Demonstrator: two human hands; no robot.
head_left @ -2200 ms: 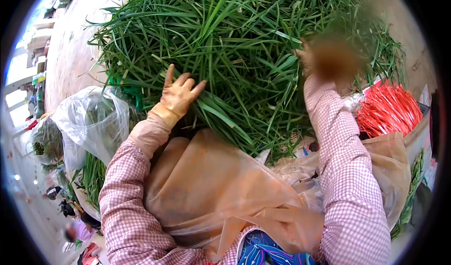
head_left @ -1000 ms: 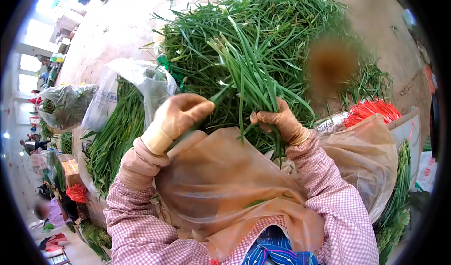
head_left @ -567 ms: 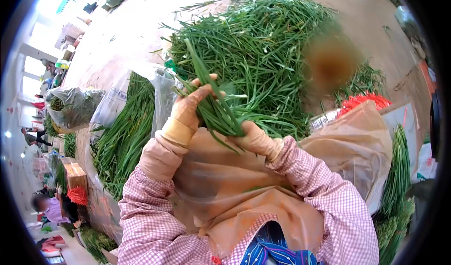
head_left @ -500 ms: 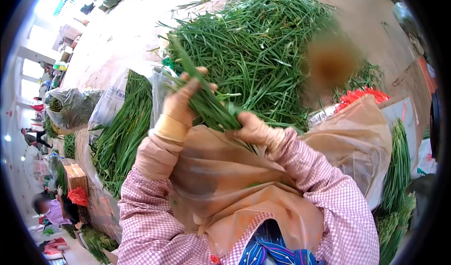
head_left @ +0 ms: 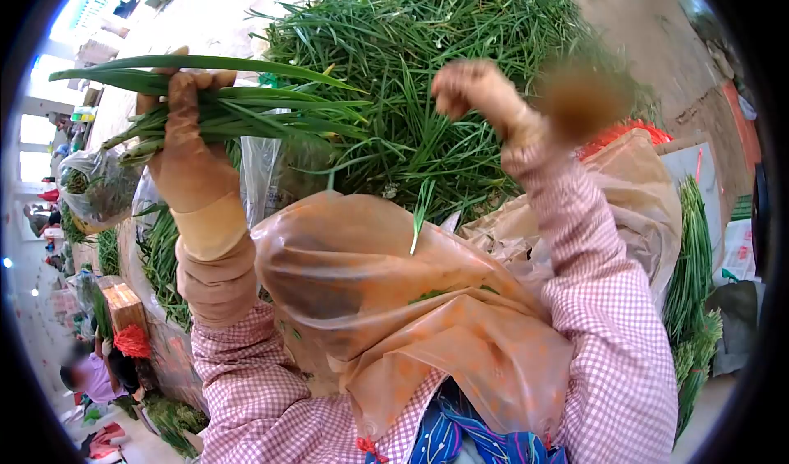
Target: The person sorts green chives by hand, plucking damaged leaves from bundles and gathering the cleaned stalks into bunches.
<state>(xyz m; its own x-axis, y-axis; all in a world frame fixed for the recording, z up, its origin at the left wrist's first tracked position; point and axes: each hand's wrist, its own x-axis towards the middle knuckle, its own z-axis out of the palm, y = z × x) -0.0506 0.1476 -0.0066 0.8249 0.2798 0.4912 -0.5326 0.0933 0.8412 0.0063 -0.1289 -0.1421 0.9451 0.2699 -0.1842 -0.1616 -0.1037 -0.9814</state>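
Observation:
Raised at the left, my left hand [head_left: 193, 135] is closed round a bunch of flat-leaved garlic chives [head_left: 279, 112]. The pale stem ends point left and the leaf tips right. My right hand [head_left: 475, 92] is above the big loose pile of green leaves [head_left: 386, 36], apart from the bunch. Its fingers are curled and a little blurred; anything inside them is hidden. A single leaf [head_left: 421, 217] rests at the upper edge of the brownish plastic apron [head_left: 444, 332] over my lap.
More long leaves [head_left: 164, 258] lie in clear plastic at the left. A bundle of greens [head_left: 690, 258] and red ties [head_left: 629, 133] are on the right. At far left are a filled plastic bag [head_left: 103, 189], a cardboard box [head_left: 123, 306] and a person [head_left: 99, 378].
My left hand has moved left and up with the bunch, turning it nearly level. My right hand has come off the bunch and moved up and right over the pile.

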